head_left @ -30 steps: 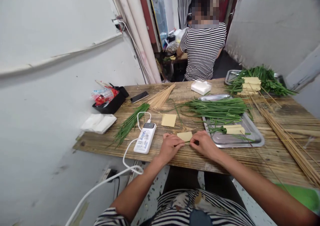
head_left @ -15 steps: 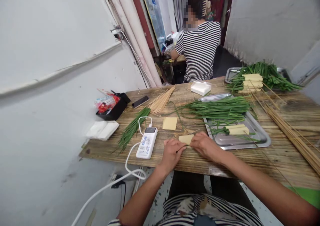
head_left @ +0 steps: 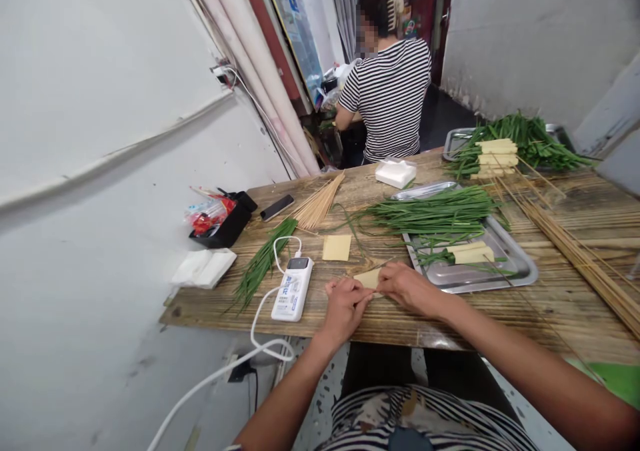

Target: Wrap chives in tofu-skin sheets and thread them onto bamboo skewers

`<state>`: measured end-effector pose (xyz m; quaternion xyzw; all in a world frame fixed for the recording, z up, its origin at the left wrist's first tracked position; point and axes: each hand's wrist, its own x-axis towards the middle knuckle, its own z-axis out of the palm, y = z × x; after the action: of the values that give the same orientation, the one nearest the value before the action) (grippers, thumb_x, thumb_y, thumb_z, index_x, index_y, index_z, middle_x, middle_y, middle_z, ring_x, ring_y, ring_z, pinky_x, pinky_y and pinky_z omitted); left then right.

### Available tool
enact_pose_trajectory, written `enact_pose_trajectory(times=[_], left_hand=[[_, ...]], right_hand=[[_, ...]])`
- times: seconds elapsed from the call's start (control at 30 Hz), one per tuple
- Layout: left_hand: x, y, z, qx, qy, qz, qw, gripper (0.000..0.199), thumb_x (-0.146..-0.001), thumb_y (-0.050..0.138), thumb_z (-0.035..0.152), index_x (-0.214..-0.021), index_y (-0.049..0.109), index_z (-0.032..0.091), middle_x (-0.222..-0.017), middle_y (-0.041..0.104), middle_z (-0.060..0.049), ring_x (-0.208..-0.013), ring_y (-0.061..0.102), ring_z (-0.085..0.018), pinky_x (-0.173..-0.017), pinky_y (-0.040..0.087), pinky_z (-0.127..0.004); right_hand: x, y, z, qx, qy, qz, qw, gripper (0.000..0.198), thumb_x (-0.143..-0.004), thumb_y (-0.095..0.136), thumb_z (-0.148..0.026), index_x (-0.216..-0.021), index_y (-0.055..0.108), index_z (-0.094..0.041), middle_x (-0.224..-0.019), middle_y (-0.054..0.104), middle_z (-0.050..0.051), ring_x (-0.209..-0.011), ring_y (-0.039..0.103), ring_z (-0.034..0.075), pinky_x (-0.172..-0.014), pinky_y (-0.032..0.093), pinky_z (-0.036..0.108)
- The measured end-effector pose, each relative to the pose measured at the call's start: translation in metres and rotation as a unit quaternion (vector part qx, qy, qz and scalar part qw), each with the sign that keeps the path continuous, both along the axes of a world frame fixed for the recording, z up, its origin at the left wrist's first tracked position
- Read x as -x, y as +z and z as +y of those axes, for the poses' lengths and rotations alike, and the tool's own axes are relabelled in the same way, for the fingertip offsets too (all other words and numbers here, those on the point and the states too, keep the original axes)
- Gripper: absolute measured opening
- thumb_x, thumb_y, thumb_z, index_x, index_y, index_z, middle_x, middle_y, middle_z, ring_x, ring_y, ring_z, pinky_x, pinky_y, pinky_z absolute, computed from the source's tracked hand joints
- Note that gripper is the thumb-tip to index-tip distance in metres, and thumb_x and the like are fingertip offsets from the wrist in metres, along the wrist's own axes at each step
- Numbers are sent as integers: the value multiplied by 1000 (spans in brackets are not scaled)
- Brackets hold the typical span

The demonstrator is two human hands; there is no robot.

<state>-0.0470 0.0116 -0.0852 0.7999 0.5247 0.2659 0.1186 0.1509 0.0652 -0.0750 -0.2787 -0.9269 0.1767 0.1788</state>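
A pale yellow tofu sheet lies on the wooden table between my hands. My left hand pinches its near left edge, and my right hand has its fingers closed on the right end. The fingers cover much of the sheet, so whatever is inside it is hidden. Just beyond sit more square tofu sheets. To the right, a metal tray carries long green chives and finished tofu rolls with chives poking out.
A white power bank with a cable lies left of my hands, beside loose chives. Thin skewers fan out behind; longer sticks lie right. A phone, black box and second tray are farther off. Another person sits beyond the table.
Both hands stay at the sheet, and less of it shows now, its near edge tucked closer under the fingers. The whole view has shifted slightly.
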Motion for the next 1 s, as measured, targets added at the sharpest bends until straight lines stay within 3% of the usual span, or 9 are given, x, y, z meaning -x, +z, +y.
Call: enact_pose_trajectory(times=[0.1, 0.3, 0.43, 0.63, 0.8, 1.0], left_hand=[[-4, -1, -1, 41, 31, -46, 998, 16, -84, 62, 20, -91, 73, 30, -82, 64, 0, -84, 55, -16, -80, 30, -35], [-5, 0, 1, 73, 29, -114, 990, 17, -82, 62, 17, -88, 75, 27, -81, 64, -1, -83, 55, -17, -79, 37, -33], [-4, 2, -2, 90, 36, -105, 990, 18, -81, 64, 17, -88, 75, 29, -80, 65, -1, -83, 55, -17, -80, 38, -33], [-1, 6, -13, 108, 58, -104, 987, 17, -79, 66, 17, -86, 75, 29, -84, 64, -1, -86, 55, -17, -82, 39, -32], [2, 14, -16, 133, 56, -71, 987, 13, -79, 66, 18, -81, 76, 27, -84, 67, -1, -86, 56, -17, -82, 39, -32], [2, 21, -16, 119, 12, -33, 992, 19, -81, 61, 15, -84, 76, 27, -83, 69, -1, -84, 56, -18, -80, 40, -32]], right_hand=[[0, 0, -2, -3, -4, 2, 1000, 22, -88, 52, -15, -74, 68, -18, -78, 59, 4, -79, 48, 16, -68, 31, 27], [3, 4, -14, -48, -33, -12, 998, 22, -89, 54, -24, -72, 66, -17, -79, 58, 5, -79, 46, 17, -70, 33, 30], [7, 0, -15, -12, -31, 16, 999, 27, -90, 51, -22, -68, 65, -17, -77, 60, 5, -74, 47, 15, -66, 36, 27], [8, -6, -18, 35, -20, 61, 997, 18, -86, 58, -22, -73, 69, -18, -75, 62, 5, -74, 53, 16, -66, 41, 27], [13, -13, -28, -20, 3, 92, 996, 23, -91, 49, -24, -80, 69, -18, -94, 68, 7, -97, 57, 19, -86, 43, 33], [17, -12, -32, -72, 11, -14, 997, 28, -96, 38, -19, -81, 62, -18, -81, 65, 3, -80, 59, 15, -92, 36, 35]])
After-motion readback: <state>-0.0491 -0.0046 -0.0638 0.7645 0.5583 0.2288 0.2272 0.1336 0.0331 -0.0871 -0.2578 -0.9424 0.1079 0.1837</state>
